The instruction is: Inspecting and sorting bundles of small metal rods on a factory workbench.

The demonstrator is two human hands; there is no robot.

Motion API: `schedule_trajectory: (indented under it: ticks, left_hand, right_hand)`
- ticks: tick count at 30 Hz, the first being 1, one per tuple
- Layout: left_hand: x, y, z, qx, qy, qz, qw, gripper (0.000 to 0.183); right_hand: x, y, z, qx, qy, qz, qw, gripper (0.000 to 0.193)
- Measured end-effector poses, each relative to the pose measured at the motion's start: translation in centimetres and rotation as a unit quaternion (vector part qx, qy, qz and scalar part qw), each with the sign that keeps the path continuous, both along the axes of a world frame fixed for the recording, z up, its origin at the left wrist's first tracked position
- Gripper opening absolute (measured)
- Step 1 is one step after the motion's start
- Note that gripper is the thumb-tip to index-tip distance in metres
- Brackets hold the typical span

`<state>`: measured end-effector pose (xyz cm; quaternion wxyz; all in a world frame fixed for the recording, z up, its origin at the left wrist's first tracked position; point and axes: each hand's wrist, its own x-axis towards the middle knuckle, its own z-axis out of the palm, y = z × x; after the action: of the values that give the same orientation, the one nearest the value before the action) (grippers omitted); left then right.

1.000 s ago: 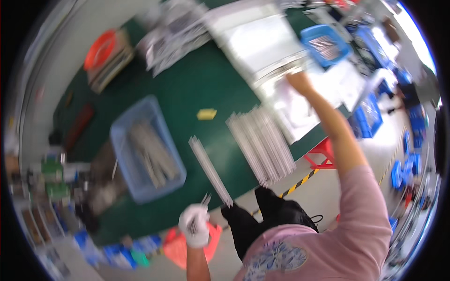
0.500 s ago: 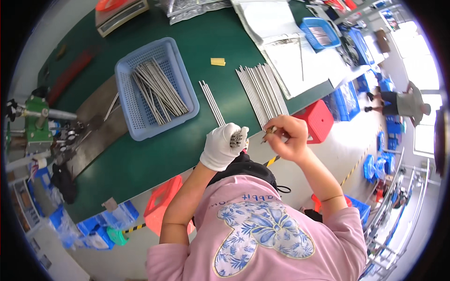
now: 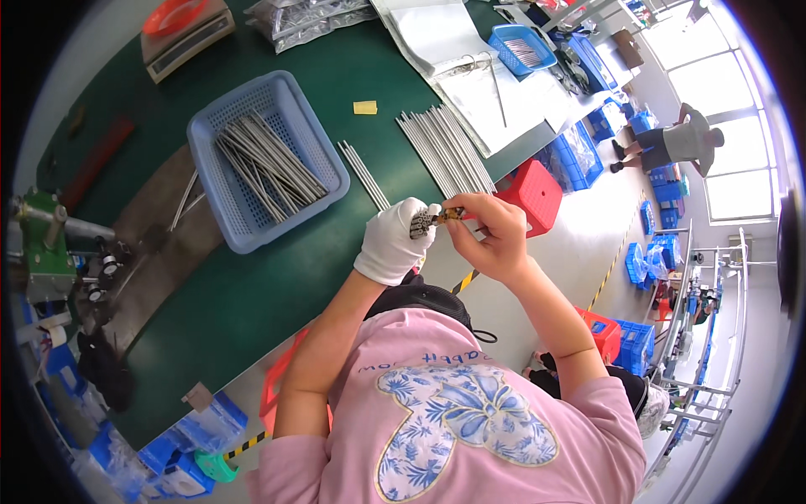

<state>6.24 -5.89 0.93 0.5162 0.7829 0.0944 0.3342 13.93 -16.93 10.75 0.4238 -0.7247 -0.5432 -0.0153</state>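
My left hand (image 3: pixel 388 245), in a white glove, is closed round a bundle of thin metal rods (image 3: pixel 419 223), whose ends point up toward the camera. My bare right hand (image 3: pixel 492 236) pinches a small brass-and-dark piece (image 3: pixel 453 214) against the rod ends; its exact kind is too small to tell. Just beyond the glove, a few loose rods (image 3: pixel 363 175) lie on the green table (image 3: pixel 290 277). Farther right is a neat row of similar rods (image 3: pixel 446 151). On the left a blue perforated basket (image 3: pixel 244 238) holds a heap of rods (image 3: pixel 273 166).
A yellow slip (image 3: pixel 365 107) and an open binder (image 3: pixel 470 92) lie toward the back. A small blue basket (image 3: pixel 522 50) stands beyond. The scale (image 3: pixel 186 38) is at far left, above a green machine (image 3: pixel 46 244). A red stool (image 3: pixel 532 197) stands past the table edge.
My right hand has moved left, bringing the small piece from beside the bundle up to the rod ends. My left hand keeps its hold. The whole view has shifted slightly.
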Motion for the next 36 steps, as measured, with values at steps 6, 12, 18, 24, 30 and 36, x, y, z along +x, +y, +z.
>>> schedule_trajectory:
  ticks: [6,12,18,24,30,36]
  left_hand:
    - [-0.2,0.0,-0.2,0.023,0.005,0.004,1.000,0.015]
    - [-0.1,-0.1,-0.3,0.030,-0.002,0.011,0.999,0.015]
    - [-0.1,0.1,-0.2,0.027,0.021,0.003,0.999,0.015]
    - [0.1,0.0,-0.3,0.026,0.008,-0.002,1.000,0.018]
    - [0.0,0.2,-0.3,0.026,0.014,-0.013,0.999,0.019]
    - [0.0,0.2,0.0,0.011,0.016,-0.001,1.000,0.019]
  right_hand:
    - [0.0,0.2,0.2,-0.041,-0.013,-0.007,0.999,0.021]
    - [0.0,0.5,0.6,-0.066,-0.105,0.014,0.992,0.023]
    - [-0.6,1.0,1.4,-0.104,-0.198,0.009,0.975,0.019]
    - [-0.2,0.7,0.6,-0.094,-0.173,0.030,0.980,0.026]
    - [0.0,1.0,0.6,-0.086,-0.150,0.029,0.984,0.022]
    - [0.2,0.9,1.3,-0.086,-0.137,0.021,0.987,0.025]
